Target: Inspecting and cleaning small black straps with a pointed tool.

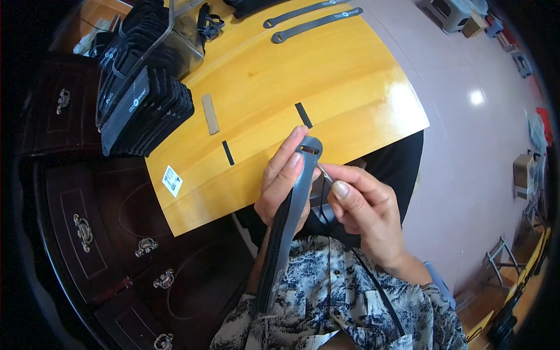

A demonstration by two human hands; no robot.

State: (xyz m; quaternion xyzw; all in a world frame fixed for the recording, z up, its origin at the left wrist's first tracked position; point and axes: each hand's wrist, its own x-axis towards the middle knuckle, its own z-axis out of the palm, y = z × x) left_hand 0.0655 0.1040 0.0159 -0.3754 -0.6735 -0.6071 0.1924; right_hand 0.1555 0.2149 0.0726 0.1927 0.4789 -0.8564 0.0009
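Observation:
My left hand (276, 189) is closed around a long grey strap (297, 192), or several stacked together; I cannot tell how many. Its rounded end with a slot points up over the table's near edge, and the rest runs down in front of my shirt. Between the thumb and fingers of my right hand (370, 210) is a thin metal pick-like tool (325, 173), its tip close beside the slotted end. Whether the tip touches the strap is hard to see. From near my right hand a thin black cord (382, 291) runs down across the patterned shirt.
On the yellow table (256, 87) lie two grey straps (318, 25), black strips (228, 153), a brown strip (210, 114) and a white label (172, 181). A stack of folded dark straps (149, 108) stands at the left, beside a clear holder (185, 52). Dark drawers (81, 227) flank the table.

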